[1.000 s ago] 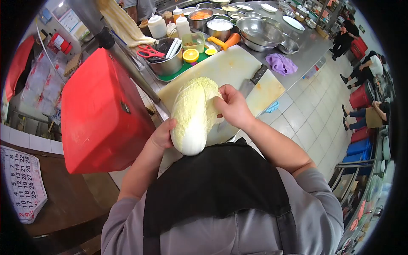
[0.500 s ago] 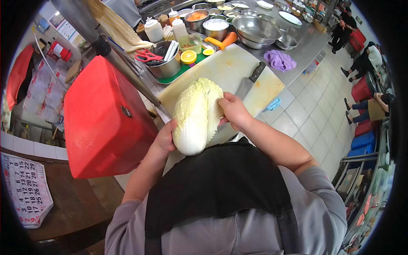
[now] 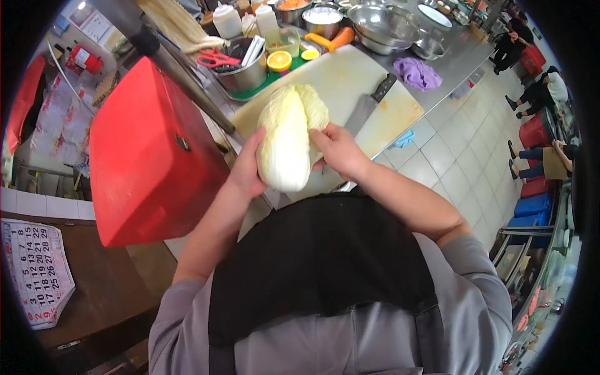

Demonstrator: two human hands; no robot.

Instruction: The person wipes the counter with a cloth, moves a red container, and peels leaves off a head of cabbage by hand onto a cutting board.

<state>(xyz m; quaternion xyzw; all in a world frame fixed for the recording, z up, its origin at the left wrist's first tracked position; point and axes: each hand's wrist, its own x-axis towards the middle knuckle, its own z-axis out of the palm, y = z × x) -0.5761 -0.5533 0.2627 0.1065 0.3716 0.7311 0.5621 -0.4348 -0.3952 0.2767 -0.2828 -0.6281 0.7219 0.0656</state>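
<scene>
A pale yellow-green napa cabbage is held up over the near edge of the white cutting board, its white base toward me. My left hand grips it along the left side, with the fingers partly hidden beneath. On the right side, my right hand pinches a leaf near the middle of the head between thumb and fingers. To the right of the cabbage, a kitchen knife with a black handle lies flat on the board, touched by neither hand.
Behind the board stand a metal pot with red scissors, a halved orange, a peeler-like orange-handled tool and metal bowls. A purple cloth lies right of the board. A large red box stands close on my left.
The cabbage and both hands have shifted slightly up and away from my body. My right hand has moved lower along the leaf, and the cabbage has turned a little.
</scene>
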